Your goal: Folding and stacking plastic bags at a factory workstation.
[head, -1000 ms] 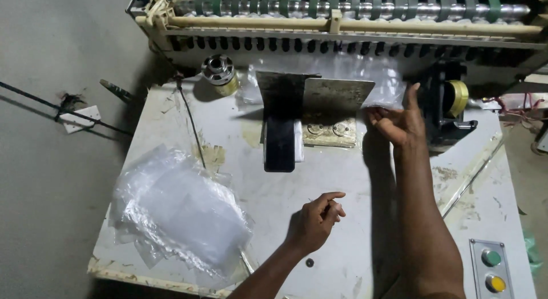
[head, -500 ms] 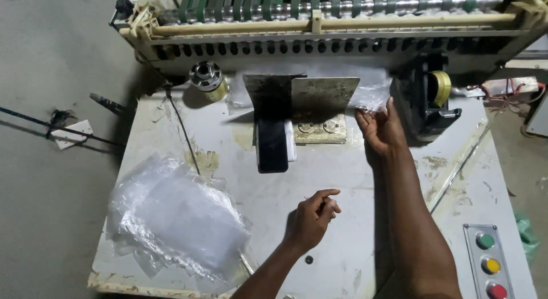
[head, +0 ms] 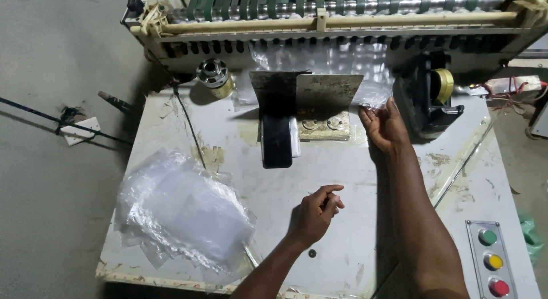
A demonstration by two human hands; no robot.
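right hand (head: 383,126) reaching just right of the metal plate (head: 319,96), fingers pinching the clear plastic film (head: 365,92) at its edge, ready to draw off. left hand (head: 317,213) below the plate, loosely curled, empty. finished bags (head: 182,213) heaped lower left of it, out of the way.

A single head-worn camera looked steeply down from above the desk (head: 354,162), fairly near, facing forward toward the roller machine (head: 342,19) along the frame's top edge.
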